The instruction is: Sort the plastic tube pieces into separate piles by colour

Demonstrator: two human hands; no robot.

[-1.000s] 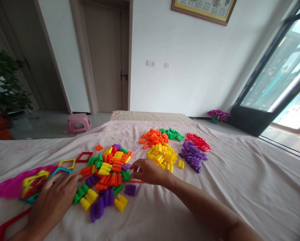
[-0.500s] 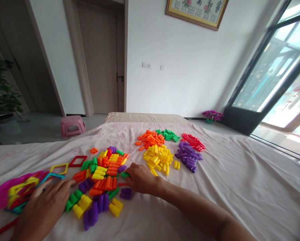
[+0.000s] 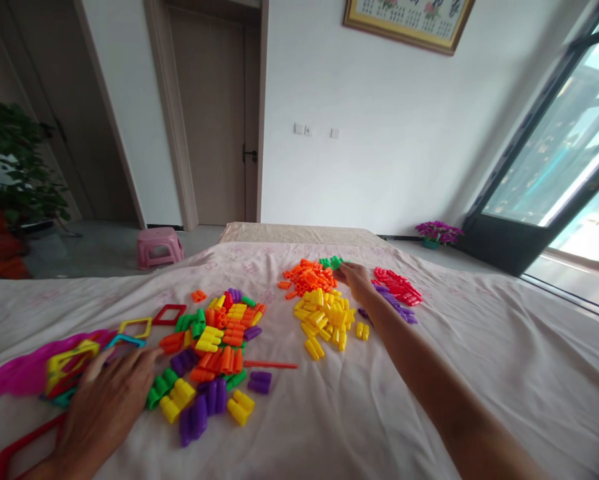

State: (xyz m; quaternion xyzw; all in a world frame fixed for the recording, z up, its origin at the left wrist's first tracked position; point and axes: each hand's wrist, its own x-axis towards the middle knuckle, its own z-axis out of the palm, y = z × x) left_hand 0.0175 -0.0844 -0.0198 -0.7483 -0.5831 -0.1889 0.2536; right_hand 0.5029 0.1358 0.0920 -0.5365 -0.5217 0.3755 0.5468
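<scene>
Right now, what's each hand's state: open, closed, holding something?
Left hand: open, palm down, beside the mixed blocks.
Right hand: at the green blocks; open or closed cannot be told.

Pink stool [image 3: 159, 235], brown door [image 3: 207, 120], 3 wall plates [image 3: 308, 131], framed picture [image 3: 408, 20], magenta flowers [image 3: 439, 231] in green pot [image 3: 430, 245]

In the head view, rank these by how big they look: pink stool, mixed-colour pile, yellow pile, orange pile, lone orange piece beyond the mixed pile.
1. Mixed-colour pile, also nearer the camera
2. Yellow pile
3. Orange pile and pink stool: too close to rank
4. Lone orange piece
</scene>
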